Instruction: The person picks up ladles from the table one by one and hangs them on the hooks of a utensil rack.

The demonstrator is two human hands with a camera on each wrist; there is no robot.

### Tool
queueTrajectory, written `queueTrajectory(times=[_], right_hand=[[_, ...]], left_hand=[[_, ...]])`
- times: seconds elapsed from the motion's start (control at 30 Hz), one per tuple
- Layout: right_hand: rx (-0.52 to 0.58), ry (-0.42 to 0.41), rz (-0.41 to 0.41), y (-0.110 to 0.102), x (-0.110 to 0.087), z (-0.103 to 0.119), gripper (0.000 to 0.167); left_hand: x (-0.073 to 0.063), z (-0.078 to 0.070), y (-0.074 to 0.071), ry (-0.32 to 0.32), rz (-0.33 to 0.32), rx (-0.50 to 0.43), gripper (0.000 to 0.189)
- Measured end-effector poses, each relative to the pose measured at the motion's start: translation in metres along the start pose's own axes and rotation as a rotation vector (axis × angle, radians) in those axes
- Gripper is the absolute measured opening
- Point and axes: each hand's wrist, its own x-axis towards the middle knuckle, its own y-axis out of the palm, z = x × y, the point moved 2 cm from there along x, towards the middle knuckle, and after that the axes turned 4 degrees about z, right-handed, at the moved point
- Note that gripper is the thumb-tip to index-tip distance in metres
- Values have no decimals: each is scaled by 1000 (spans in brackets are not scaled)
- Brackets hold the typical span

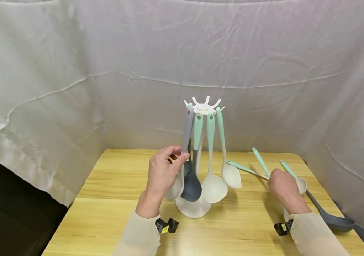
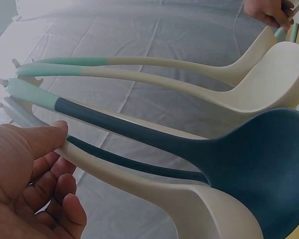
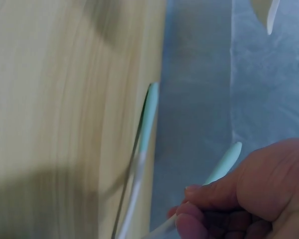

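A white utensil stand [image 1: 193, 209] holds several hanging kitchen utensils. My left hand [image 1: 164, 170] pinches the neck of a grey-handled white ladle [image 2: 204, 209] hanging from the stand, thumb on the near side. Beside it hang a dark blue ladle [image 1: 192, 186] with a mint handle, and two mint-handled white ladles, one in front [image 1: 214, 188] and one to the right [image 1: 231, 176]. At the table's right, my right hand [image 1: 282, 185] pinches a mint-handled utensil [image 3: 224, 164] by its white shaft; the hand and wrist hide much of it, so its kind is unclear.
Near my right hand lie another mint-handled white utensil [image 1: 242, 167] and a dark ladle [image 1: 332, 220] at the table's right edge. A white bowl [image 1: 301, 185] shows beside that hand. Pale fabric [image 1: 201, 46] encloses the wooden table [image 1: 111, 209] behind and at the sides.
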Motion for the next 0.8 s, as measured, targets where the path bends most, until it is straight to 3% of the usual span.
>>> queueTrajectory(times=[0.33, 0.8], right_hand=[[31, -17, -51, -5, -5, 12, 21], [63, -109, -181, -19, -15, 33, 21]], left_hand=[[-2, 0, -1, 5, -8, 2, 18], [0, 0, 1, 1, -6, 1, 17]])
